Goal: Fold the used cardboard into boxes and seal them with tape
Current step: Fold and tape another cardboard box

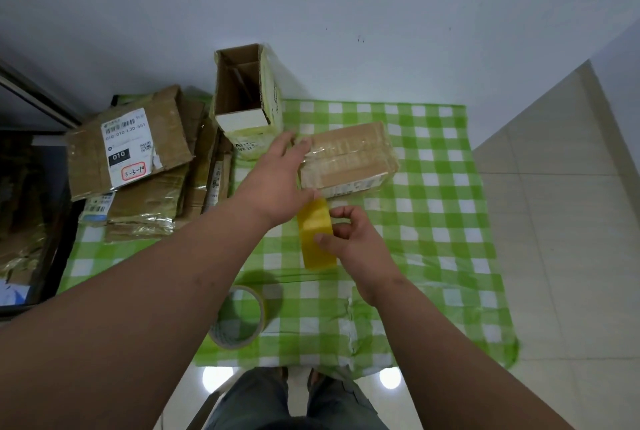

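Observation:
A small folded cardboard box (349, 155), covered in clear tape, lies on the green checked tablecloth (433, 221). My left hand (277, 176) reaches across to its left end; the fingers lie on the top edge and the thumb touches the near corner. My right hand (349, 239) pinches a yellowish roll of tape (317, 233) held on edge just in front of the box. Whether a strip runs from the roll to the box I cannot tell.
A tall open box (249, 97) stands behind my left hand. A pile of flattened cardboard (138, 159) with shipping labels lies at the left. A second tape roll (239, 317) sits near the table's front edge. Tiled floor lies to the right.

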Motion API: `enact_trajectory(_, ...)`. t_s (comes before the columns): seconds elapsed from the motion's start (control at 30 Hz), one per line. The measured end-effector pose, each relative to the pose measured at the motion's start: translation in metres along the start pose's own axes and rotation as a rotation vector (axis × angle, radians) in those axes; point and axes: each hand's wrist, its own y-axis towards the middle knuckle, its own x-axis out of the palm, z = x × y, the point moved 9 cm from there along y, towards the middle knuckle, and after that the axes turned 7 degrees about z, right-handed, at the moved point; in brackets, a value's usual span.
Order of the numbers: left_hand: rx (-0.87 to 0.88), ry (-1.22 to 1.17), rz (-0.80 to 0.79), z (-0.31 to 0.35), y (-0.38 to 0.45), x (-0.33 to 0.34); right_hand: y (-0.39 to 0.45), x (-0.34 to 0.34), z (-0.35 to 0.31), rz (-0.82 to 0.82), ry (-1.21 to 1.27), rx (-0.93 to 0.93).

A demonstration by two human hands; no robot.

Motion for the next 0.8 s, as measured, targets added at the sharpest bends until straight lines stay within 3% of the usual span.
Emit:
enact_trajectory(0.17,0.029,0.159,-0.105,-0.001,0.01,0.004,-0.004,0.009,0.006,-0.078,-0.06,-0.03)
enact_trajectory(0.6,0.063,0.307,-0.193,-0.001,0.017,0.005,-0.008,0.004,0.024,0.004,-0.284,-0.075)
enact_trajectory(0.7,0.041,0.246,-0.183,0.001,0.014,0.003,-0.005,0.004,0.027,-0.008,-0.323,-0.072)
enact_trajectory(0.8,-0.026,0.0,-0.101,0.003,0.007,-0.001,-0.003,0.005,0.026,-0.047,-0.329,-0.043)
